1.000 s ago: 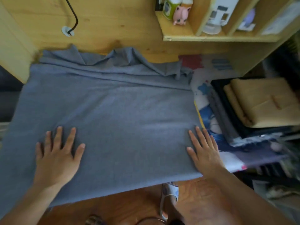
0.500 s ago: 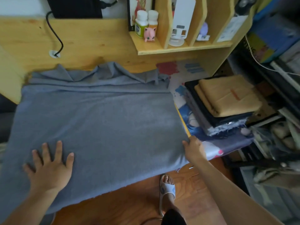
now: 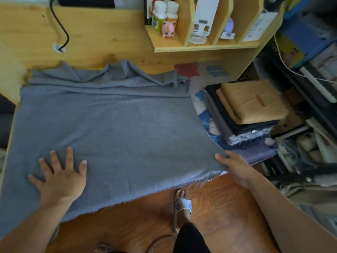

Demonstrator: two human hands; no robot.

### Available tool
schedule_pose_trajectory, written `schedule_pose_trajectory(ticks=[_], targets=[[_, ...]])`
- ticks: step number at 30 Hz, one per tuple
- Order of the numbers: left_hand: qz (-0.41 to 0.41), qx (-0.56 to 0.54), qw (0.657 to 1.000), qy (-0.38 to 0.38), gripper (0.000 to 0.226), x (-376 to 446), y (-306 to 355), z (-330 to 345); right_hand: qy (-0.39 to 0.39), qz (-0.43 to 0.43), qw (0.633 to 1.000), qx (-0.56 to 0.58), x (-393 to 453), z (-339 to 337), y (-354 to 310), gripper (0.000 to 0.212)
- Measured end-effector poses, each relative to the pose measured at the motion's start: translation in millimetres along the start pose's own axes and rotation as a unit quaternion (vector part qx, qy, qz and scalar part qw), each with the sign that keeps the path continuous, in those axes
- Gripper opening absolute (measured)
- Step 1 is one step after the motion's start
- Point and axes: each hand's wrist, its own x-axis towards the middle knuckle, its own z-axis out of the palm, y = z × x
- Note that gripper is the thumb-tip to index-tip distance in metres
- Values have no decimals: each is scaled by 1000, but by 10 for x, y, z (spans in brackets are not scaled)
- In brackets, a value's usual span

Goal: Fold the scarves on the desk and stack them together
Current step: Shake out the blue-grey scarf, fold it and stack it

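the grey scarf (image 3: 113,128) lies spread wide over the wooden desk (image 3: 102,42), its far edge bunched in ridges against the back panel and its near edge hanging over the front of the desk above the floor. the left hand (image 3: 60,177) rests flat on the cloth near that front edge, fingers straight and spread, gripping nothing. the right hand (image 3: 235,168) is at the scarf's near right corner, thumb on top of the cloth and the other fingers tucked under it, pinching the fringed corner. just right of the scarf, a printed desk mat (image 3: 202,99) shows, and on it sits a stack of folded scarves (image 3: 249,110), a tan one on top of dark and grey ones. above that, a wooden shelf (image 3: 204,46) carries two small bottles (image 3: 164,13) and a pink figurine (image 3: 168,29). a black cable (image 3: 63,28) runs down into a hole in the back panel. below the desk edge, a foot in a white slipper (image 3: 183,207) stands on the wooden floor.
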Motion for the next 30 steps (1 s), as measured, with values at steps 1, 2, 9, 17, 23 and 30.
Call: schedule_pose_trajectory(ticks=[1, 2, 9, 17, 23, 30], targets=[[1, 2, 1000, -8, 78, -2, 3, -24, -3, -6, 1000, 21, -30, -12, -8, 51], [1, 6, 1000, -14, 78, -3, 4, -40, -8, -12, 1000, 22, -64, -10, -24, 51], [-11, 4, 999, -48, 82, 5, 43, -95, 77, 30, 990, -111, -140, -4, 173, 38], [-27, 9, 997, -74, 83, 21, 51, -103, 273, -126, 866, -400, -271, 381, 368, 24], [93, 63, 994, -5, 66, -277, 474, -261, 213, -147, 900, -350, -368, 747, 466, 25], [219, 74, 969, -87, 69, -786, 1253, -121, 128, -49, 943, -305, -402, 633, 416, 42]])
